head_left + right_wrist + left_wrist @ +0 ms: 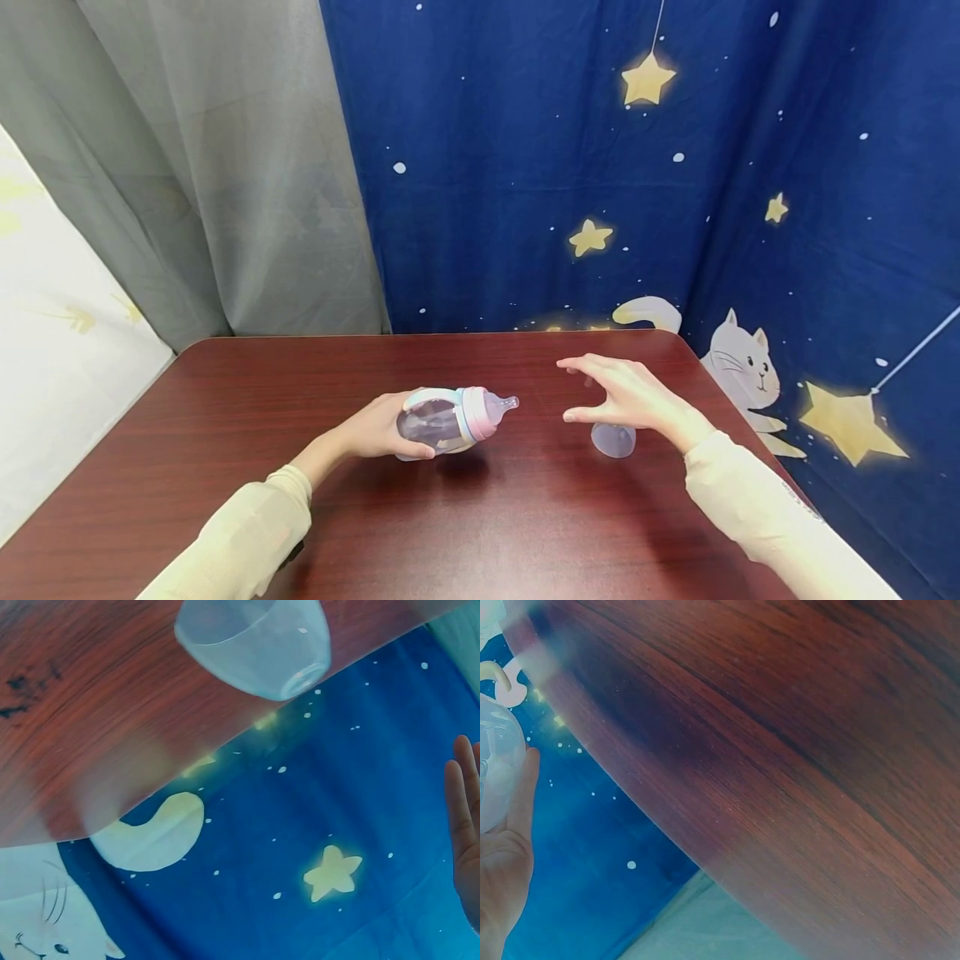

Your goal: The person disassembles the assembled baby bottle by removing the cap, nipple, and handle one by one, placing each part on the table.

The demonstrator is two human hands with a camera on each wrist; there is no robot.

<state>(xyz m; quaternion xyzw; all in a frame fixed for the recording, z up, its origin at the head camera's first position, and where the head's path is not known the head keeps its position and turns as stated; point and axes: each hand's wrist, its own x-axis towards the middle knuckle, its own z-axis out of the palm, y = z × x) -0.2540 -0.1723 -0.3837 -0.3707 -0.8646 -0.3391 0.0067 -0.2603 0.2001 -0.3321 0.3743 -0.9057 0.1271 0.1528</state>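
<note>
My left hand [382, 427] grips a clear baby bottle [433, 423] round its body, tilted on its side over the table. The bottle has a pink collar, pale handles and a clear teat that points right. At the left edge of the left wrist view, part of the bottle [496, 769] shows against the palm. My right hand [626, 398] is held in the air with thumb and fingers spread apart, nothing between them. Just below it a translucent bottle cap [613, 441] stands on the table, partly hidden by the hand; the right wrist view shows this cap [259, 649] larger.
The dark red wooden table [480, 533] has a rounded far edge. Behind it hang a grey curtain [262, 167] and a blue curtain [510, 167] printed with stars and a white cat. A pale curtain [52, 358] is at the left.
</note>
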